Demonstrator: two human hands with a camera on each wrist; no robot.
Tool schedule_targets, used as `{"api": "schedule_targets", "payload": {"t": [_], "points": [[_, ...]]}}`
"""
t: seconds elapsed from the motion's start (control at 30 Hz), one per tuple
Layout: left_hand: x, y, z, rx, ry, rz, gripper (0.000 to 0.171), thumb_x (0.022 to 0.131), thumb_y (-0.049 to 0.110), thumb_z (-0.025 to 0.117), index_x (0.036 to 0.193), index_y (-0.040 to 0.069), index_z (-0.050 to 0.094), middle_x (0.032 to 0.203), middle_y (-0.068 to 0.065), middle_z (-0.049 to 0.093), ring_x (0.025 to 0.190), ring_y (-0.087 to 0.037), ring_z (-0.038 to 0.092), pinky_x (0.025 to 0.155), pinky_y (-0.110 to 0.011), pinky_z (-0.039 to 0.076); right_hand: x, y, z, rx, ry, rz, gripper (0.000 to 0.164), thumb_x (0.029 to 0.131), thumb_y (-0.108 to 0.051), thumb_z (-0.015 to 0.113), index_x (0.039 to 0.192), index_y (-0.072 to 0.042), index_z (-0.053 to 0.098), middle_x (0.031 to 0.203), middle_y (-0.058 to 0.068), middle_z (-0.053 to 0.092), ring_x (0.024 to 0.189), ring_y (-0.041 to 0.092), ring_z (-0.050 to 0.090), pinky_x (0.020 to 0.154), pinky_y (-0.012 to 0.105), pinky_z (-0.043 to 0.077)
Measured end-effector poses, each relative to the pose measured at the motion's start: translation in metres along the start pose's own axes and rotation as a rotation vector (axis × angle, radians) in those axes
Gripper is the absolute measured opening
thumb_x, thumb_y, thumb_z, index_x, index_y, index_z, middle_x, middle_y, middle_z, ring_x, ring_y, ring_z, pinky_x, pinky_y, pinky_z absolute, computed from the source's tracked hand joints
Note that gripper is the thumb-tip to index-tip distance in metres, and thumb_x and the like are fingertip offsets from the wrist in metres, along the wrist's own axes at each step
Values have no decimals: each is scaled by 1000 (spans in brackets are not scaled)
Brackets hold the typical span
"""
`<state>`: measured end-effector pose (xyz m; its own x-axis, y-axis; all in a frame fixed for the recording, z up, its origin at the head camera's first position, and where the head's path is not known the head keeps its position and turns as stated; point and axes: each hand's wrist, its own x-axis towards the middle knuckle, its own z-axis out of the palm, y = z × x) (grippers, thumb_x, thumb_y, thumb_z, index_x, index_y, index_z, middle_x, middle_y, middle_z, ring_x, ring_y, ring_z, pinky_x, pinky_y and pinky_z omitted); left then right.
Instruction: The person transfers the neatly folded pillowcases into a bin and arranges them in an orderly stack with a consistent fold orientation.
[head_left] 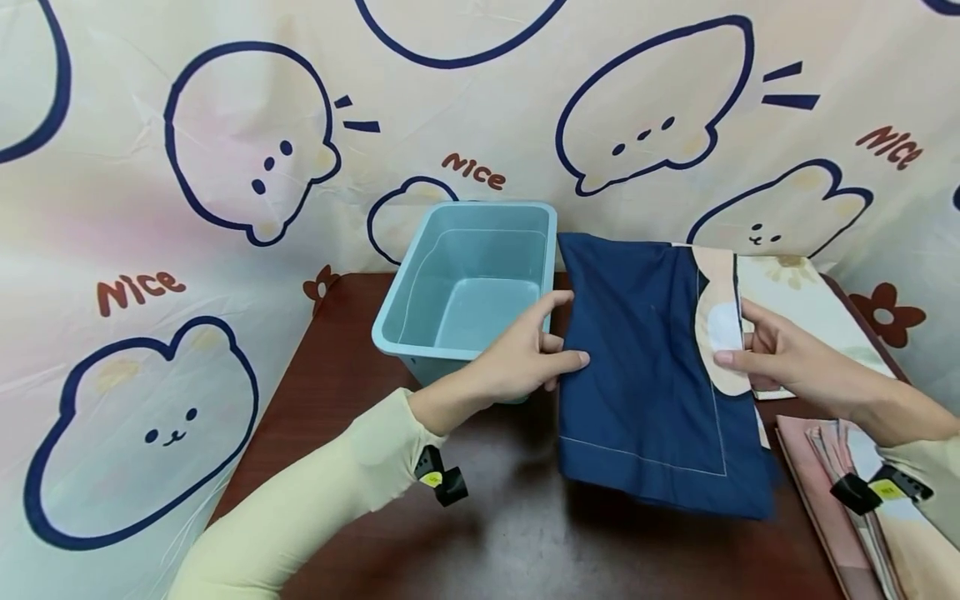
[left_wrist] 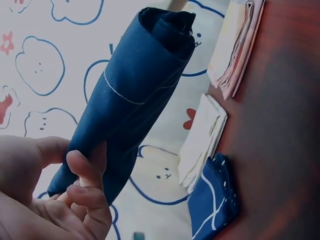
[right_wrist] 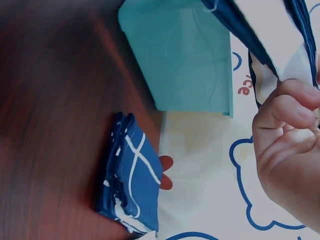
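Both hands hold up a folded navy cloth point(head_left: 637, 375) with pale stitching and a beige-and-white printed patch along its right side. My left hand point(head_left: 517, 358) pinches its left edge, thumb in front. On the opposite side, my right hand point(head_left: 795, 358) grips the printed edge between thumb and fingers. From the left wrist, the navy cloth point(left_wrist: 127, 95) appears edge-on, its layers rolled loosely together at the far end. In the right wrist view, a pale inner face shows between its navy layers, above the curled fingers point(right_wrist: 290, 110).
A light blue plastic bin point(head_left: 487, 308) stands at the back, left of the cloth. Folded white fabric point(head_left: 802, 287) lies at the back right, and folded pink fabric point(head_left: 806, 475) nearer. Another folded navy cloth with white lines point(right_wrist: 137, 175) lies on the dark red-brown table point(head_left: 322, 400).
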<state>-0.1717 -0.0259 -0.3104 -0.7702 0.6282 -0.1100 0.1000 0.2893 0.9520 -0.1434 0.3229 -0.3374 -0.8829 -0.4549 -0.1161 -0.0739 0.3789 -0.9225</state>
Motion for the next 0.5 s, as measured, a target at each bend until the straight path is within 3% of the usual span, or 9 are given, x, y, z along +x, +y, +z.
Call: {"api": "schedule_targets", "payload": {"t": [0.13,0.33,0.5], "points": [[0,4,-8,17,1,0,76,99,13,64,159,19,18,60,-3,55,54,-18,50,63,-29,46,5,-3,-1,-20,29,15,71,106,-9,49,160,-22,6,63,5,25,48,27,32,46,37,33],[4,6,-18,27,-7,-21,75,99,14,63,159,19,19,58,-3,52,55,-18,50,63,-29,45,13,-7,-2,-36,52,52,83,106,-13,51,162,-10,-11,61,2,26,46,23,33,46,33,35],[6,10,-26,54,6,-38,75,99,14,64,159,20,19,56,-1,51,55,-19,51,61,-30,45,20,-13,-3,-20,47,31,81,106,-13,50,162,-9,-9,60,2,27,45,24,31,45,37,31]]}}
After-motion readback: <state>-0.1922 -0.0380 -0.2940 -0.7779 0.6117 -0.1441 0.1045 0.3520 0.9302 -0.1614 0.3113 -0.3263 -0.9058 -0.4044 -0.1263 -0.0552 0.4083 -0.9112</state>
